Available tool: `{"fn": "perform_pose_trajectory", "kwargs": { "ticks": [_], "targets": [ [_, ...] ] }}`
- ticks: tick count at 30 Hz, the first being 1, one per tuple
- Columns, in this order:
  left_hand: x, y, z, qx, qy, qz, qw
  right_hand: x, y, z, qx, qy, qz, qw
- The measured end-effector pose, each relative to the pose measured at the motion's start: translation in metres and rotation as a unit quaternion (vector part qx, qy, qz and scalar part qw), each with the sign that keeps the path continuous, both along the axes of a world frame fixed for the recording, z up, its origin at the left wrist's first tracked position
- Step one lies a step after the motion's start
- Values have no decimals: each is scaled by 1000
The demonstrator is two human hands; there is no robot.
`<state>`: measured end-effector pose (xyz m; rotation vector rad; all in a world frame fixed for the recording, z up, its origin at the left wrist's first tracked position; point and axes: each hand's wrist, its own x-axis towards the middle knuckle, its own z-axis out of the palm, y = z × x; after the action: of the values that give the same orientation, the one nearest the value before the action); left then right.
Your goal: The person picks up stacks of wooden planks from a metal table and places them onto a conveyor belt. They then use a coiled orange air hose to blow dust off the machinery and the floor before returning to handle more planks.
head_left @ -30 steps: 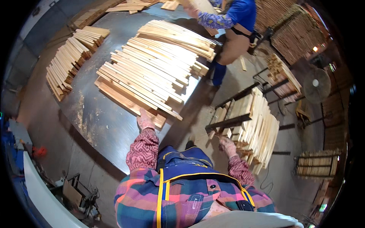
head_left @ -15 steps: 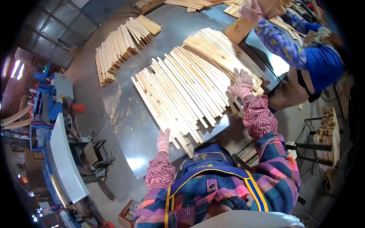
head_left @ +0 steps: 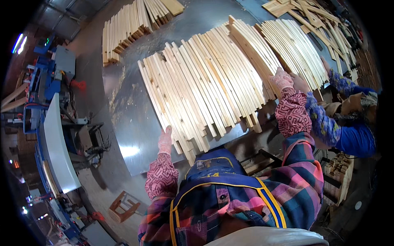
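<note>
Pale wooden strips [head_left: 201, 78] stand packed side by side in a long row on the metal table. My left hand [head_left: 165, 141], in a pinkish knitted glove, touches the row's left side near its front end, fingers stretched. At the row's right part, my gloved right hand [head_left: 281, 80] is curled over the near ends of some wooden strips [head_left: 262, 45]. A wider board [head_left: 250, 57] stands on edge just left of those strips. Close beside my right hand is a co-worker's hand [head_left: 300, 83], at the near ends of another bundle of strips [head_left: 293, 49].
More strips [head_left: 125, 30] lie in a group at the table's far left. Loose boards [head_left: 316, 20] are heaped at the far right. A blue machine with a white panel [head_left: 59, 143] stands left, near a wooden stool [head_left: 123, 207]. The co-worker's blue clothing [head_left: 357, 139] is at right.
The wide board that lay slanted across the strips now stands on edge in the row. My right hand has closed over strip ends. The co-worker's hands came down to the row; the view shifted.
</note>
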<state>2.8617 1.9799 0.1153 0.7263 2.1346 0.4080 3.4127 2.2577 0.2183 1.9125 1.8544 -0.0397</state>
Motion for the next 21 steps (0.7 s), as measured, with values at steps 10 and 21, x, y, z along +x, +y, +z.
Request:
{"fn": "perform_pose_trajectory", "kwargs": {
  "ticks": [10,21],
  "targets": [
    [-7,20,25,-42,-4,-136,990,-204,-122,22,72,721,-247,643],
    [-53,-51,35,39,-335,-111,935,-308,-240,113,319,674,-78,661]
  ]
}}
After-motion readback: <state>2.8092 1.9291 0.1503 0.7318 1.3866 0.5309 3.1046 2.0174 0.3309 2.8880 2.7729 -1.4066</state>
